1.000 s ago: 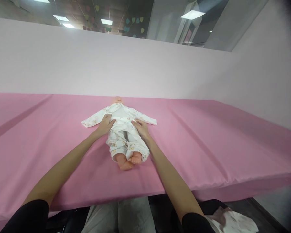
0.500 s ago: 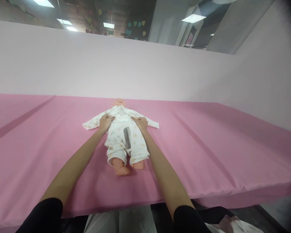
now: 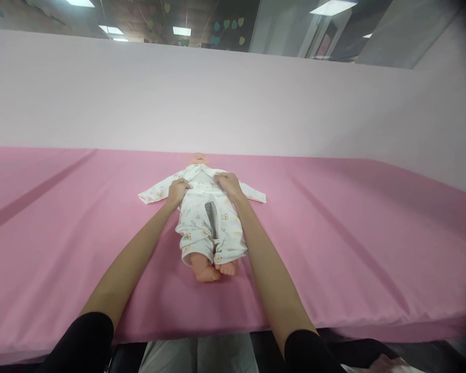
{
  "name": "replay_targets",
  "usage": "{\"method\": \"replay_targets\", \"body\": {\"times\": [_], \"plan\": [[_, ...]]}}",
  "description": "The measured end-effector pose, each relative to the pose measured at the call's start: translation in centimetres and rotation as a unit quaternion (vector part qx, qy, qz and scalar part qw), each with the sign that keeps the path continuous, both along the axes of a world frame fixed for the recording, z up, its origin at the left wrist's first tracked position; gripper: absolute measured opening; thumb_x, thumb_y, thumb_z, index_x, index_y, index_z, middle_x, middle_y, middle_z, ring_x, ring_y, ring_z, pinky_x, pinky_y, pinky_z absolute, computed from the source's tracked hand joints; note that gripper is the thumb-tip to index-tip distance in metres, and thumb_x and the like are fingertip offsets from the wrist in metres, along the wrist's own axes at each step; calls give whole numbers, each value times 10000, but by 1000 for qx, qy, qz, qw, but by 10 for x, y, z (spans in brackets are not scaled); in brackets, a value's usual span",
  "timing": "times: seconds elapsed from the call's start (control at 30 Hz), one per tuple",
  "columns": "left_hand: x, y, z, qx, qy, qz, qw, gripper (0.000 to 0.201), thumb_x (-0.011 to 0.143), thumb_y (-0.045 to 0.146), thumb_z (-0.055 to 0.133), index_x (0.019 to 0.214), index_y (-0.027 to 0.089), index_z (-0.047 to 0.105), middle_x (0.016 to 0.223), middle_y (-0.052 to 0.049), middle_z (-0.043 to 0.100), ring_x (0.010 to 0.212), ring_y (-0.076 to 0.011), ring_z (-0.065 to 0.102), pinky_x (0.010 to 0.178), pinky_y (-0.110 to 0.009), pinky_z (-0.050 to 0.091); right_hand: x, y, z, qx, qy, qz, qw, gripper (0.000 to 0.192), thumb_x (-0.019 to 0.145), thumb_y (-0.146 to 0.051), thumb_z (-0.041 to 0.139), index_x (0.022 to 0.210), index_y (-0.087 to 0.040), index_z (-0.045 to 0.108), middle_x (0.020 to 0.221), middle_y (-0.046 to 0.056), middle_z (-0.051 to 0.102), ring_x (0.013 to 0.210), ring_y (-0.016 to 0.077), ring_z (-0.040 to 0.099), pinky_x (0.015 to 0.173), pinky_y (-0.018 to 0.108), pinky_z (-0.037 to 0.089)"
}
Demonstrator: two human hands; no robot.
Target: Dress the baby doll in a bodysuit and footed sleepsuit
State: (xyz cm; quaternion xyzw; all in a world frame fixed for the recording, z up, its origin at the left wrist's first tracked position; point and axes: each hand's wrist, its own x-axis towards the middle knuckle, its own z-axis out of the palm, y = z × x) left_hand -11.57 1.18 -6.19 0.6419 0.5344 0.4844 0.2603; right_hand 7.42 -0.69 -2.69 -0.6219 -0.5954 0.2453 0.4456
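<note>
— Where is the doll (image 3: 207, 228)?
— Flat on its back between my forearms, head away from me, bare feet toward me. It wears a white printed romper (image 3: 202, 217).

— And your hands?
— My left hand (image 3: 177, 190) is curled closed on the romper's chest flap; my right hand (image 3: 227, 185) pinches the opposite flap. Both sit at the chest, close together.

— Anything near them?
— The romper's sleeves lie spread flat outward past each hand. Under everything is the pink sheet (image 3: 353, 233).

— Room to move?
— Open sheet on both sides of my arms. The near edge runs below my elbows; a pale wall (image 3: 233, 98) rises beyond the doll's head.
</note>
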Motion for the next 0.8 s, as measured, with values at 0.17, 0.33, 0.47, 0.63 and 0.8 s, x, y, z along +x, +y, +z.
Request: {"method": "replay_targets", "body": {"times": [0.17, 0.33, 0.47, 0.63, 0.8], "plan": [[0, -18, 15, 123, 189, -28, 974, 138, 771, 348, 534, 762, 220, 584, 654, -17, 513, 732, -208, 483, 662, -298, 333, -16, -8, 13, 47, -121, 53, 990, 156, 726, -289, 593, 619, -178, 567, 643, -13, 579, 620, 122, 500, 603, 234, 347], [4, -18, 20, 136, 132, -99, 977, 232, 820, 382, 502, 691, 195, 548, 759, -33, 580, 772, -186, 499, 731, -291, 367, 7, -21, 28, -35, -150, 75, 985, 67, 705, -213, 629, 665, -160, 623, 793, 39, 653, 738, 153, 559, 651, 244, 384], [9, -14, 18, 34, 2, -76, 997, 231, 789, 343, 535, 621, 185, 533, 673, -1, 542, 701, -153, 489, 682, -275, 375, 29, -30, 33, -104, -121, 124, 979, 42, 678, -191, 630, 655, -157, 640, 760, 32, 653, 736, 161, 557, 629, 245, 390], [13, -7, 16, -105, -225, -78, 965, 204, 700, 316, 614, 615, 173, 496, 591, 13, 497, 582, -133, 483, 610, -281, 412, 23, -27, 29, -65, -126, 109, 984, 130, 701, -203, 594, 599, -170, 521, 630, -6, 545, 626, 127, 487, 589, 244, 352], [12, -3, 15, -131, -254, -54, 957, 187, 704, 323, 604, 702, 153, 528, 593, -8, 537, 581, -156, 528, 602, -301, 450, 3, -9, 7, 20, -96, 6, 995, 96, 797, -135, 445, 734, -207, 446, 697, -13, 527, 645, 144, 469, 627, 257, 344]]}}
